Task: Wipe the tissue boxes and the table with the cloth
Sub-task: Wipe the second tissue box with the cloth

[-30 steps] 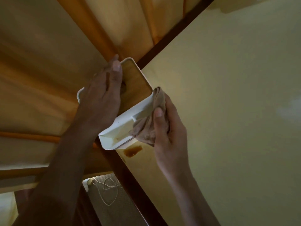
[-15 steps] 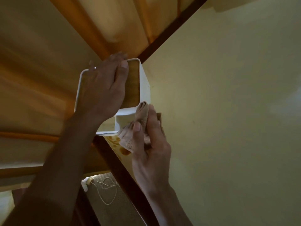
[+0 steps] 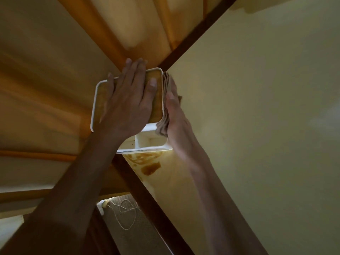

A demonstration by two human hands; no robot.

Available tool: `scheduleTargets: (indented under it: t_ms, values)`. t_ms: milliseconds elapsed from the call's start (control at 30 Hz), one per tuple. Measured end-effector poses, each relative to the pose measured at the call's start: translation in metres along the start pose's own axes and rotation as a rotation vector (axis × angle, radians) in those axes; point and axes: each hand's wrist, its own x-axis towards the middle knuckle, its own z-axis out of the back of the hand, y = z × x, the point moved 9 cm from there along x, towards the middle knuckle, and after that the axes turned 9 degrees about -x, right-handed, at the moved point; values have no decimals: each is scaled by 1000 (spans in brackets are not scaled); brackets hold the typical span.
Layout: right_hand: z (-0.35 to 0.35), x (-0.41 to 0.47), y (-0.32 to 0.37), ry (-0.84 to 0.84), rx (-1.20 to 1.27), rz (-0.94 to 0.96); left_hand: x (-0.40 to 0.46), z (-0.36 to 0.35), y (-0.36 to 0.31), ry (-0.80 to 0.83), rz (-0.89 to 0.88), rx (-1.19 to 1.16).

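White plastic tissue box [image 3: 158,139] sits on the desk [image 3: 257,126]; I see my left hand [image 3: 128,100] flat, bracing it, while right hand [image 3: 174,115] presses the cloth [image 3: 165,100] flat against its side.

Dim, warm-toned scene with soft, uneven light.

Light falls from the upper right, leaving the pale bench [image 3: 257,107] faintly lit with a hazy bright patch at its far right edge; the left arm is in deep shadow, the right hand [image 3: 176,115] paler and motion-blurred along its edge. The wooden surfaces at left are smeared and out of focus. Wide-angle distortion splays straight lines outward toward the corners. No hard glare.
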Motion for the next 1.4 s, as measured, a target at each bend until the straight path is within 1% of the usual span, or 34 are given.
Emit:
scheduleTargets:
  t_ms: [67,167,233,267,333,433,467,567,633,700,767,833,967,1033,1133,1267,1400]
  values:
    - [6,16,11,-26,-18,30,0,0,-2,-1,-20,18]
    - [8,31,18,-12,3,12,2,0,2,0,16,34]
    - [7,34,19,-5,12,45,2,2,0,-10,7,31]
    - [5,30,19,-3,16,64,2,3,1,-11,30,10]
    - [-1,16,12,2,9,75,3,3,3,-6,79,-30]
    - [-9,-28,-5,6,-13,4,3,3,6,-3,120,-54]
    - [-12,-45,-6,12,-9,13,3,3,8,-3,136,-64]
    - [-20,-85,1,22,-35,31,1,3,4,0,107,-45]
    - [-19,-98,3,17,-47,24,0,2,0,1,73,-32]
    - [-16,-102,3,15,-42,28,-1,3,1,-11,77,-22]
    - [-16,-96,5,18,-31,36,1,5,4,-22,104,-34]
    - [-15,-81,1,7,-2,23,1,2,0,-5,85,-40]
    - [-8,-27,5,14,-54,90,1,2,0,-7,100,-61]
    - [1,4,8,-4,-70,81,1,2,0,-8,92,-59]
    - [8,31,18,15,-59,62,5,2,6,-17,135,-70]
    - [8,38,20,48,10,23,6,1,10,-17,165,-83]
    - [0,10,9,42,-9,46,6,1,10,-27,168,-86]
